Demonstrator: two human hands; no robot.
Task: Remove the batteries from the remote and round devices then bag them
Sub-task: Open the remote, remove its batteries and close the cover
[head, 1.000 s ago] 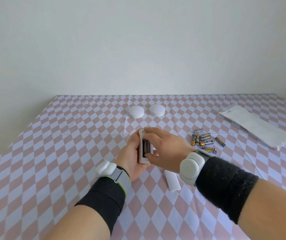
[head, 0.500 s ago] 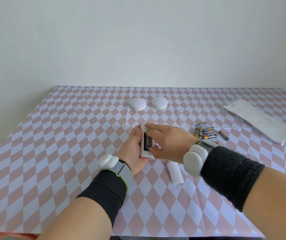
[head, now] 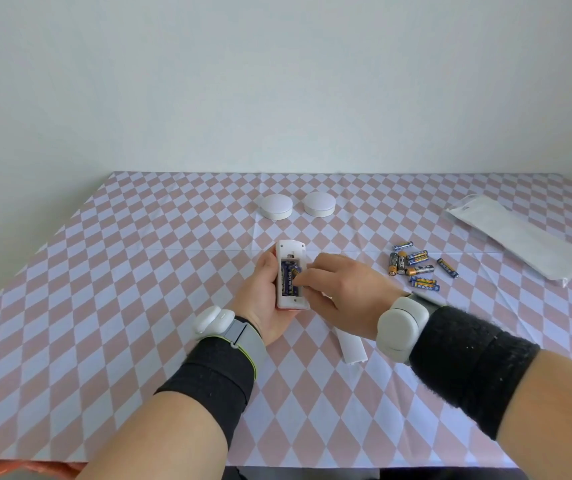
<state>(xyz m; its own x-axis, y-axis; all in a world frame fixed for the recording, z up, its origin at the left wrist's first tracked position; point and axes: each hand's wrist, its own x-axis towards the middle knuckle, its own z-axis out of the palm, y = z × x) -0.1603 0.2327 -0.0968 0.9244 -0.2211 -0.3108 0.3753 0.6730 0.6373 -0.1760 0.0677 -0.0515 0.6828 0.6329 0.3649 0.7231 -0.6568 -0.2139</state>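
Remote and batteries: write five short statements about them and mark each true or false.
1. The left hand grips the remote, its bay uncovered. True.
2. The bay is empty. False: batteries sit in it.
3. The right hand has its fingers at those batteries. True.
4. The loose batteries lie inside the bag. False: they lie on the cloth, apart from it.
5. The round devices are stacked. False: they stand side by side.
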